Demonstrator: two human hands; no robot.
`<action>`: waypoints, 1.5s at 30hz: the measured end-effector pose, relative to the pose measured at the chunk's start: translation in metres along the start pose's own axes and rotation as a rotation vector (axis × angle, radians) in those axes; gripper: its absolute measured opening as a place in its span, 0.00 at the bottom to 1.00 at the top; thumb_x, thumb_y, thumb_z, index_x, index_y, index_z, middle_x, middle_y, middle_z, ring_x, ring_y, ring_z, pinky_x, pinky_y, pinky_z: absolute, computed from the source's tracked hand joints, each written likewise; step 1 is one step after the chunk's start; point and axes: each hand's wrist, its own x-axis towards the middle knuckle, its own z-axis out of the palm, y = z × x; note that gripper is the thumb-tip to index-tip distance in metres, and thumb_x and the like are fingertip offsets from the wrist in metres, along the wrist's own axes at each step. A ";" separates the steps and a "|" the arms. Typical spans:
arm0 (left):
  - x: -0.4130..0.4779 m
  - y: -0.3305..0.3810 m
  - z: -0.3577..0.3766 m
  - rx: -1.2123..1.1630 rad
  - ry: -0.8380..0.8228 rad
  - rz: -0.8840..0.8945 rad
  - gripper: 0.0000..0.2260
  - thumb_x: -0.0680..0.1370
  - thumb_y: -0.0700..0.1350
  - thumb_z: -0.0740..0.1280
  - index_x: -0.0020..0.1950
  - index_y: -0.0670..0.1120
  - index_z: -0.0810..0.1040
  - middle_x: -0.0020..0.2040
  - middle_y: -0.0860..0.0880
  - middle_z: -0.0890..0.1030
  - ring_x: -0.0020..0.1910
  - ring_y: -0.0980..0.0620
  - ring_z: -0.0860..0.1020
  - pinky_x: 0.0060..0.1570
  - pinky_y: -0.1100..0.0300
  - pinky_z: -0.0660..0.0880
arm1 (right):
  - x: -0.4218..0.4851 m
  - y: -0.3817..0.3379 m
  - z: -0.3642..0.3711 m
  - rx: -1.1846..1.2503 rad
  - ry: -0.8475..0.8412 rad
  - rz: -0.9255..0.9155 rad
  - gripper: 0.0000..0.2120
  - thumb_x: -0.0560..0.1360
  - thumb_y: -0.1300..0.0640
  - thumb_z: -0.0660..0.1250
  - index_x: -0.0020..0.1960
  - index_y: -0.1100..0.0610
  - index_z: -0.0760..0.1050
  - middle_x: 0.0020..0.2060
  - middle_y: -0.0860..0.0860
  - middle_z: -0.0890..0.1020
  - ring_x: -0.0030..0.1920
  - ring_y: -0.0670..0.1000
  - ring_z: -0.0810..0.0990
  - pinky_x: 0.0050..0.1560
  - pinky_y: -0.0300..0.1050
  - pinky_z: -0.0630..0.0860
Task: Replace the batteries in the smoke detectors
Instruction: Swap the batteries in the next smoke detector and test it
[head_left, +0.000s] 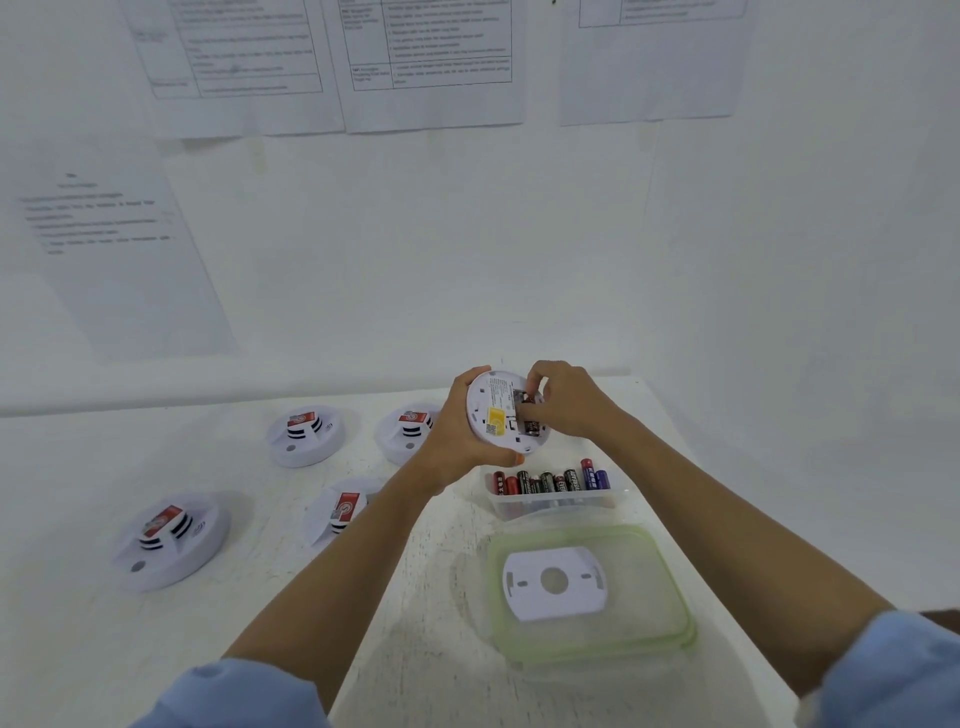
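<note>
Surface: white table (415, 571), papered wall behind.
Detector: smoke detector (496, 415) raised at 12 o'clock; probably light, rigid plastic, best gripped by rim.
Left: left hand (457, 431) fingers curled round rim.
Right: right hand (566, 400) fingertips apparently pinching battery (528, 399).

printed sheets (431, 62) taped across the top of the white wall, plus one more sheet (104, 249) lower down on the left. a green-rimmed plastic lid (654, 623) lies flat on the white table (104, 649), lower right.
</note>
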 end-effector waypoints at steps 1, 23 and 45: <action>-0.001 -0.001 0.002 -0.005 0.001 -0.002 0.48 0.53 0.40 0.78 0.69 0.50 0.60 0.61 0.49 0.72 0.59 0.51 0.74 0.48 0.60 0.78 | 0.001 0.001 -0.001 -0.007 -0.012 0.010 0.10 0.70 0.58 0.71 0.43 0.58 0.69 0.32 0.45 0.67 0.31 0.43 0.66 0.30 0.36 0.61; -0.002 0.002 0.003 0.001 -0.016 0.005 0.43 0.56 0.33 0.75 0.67 0.50 0.61 0.58 0.52 0.72 0.56 0.56 0.74 0.46 0.65 0.77 | 0.000 0.000 0.003 -0.041 -0.008 0.020 0.09 0.73 0.58 0.67 0.44 0.58 0.66 0.40 0.53 0.73 0.38 0.52 0.70 0.33 0.39 0.65; -0.004 0.001 0.001 0.022 -0.015 0.017 0.44 0.57 0.32 0.75 0.67 0.49 0.60 0.59 0.53 0.71 0.54 0.64 0.75 0.46 0.65 0.77 | -0.008 -0.012 0.001 -0.097 0.090 0.011 0.12 0.70 0.60 0.69 0.42 0.60 0.65 0.40 0.56 0.73 0.38 0.53 0.69 0.31 0.39 0.63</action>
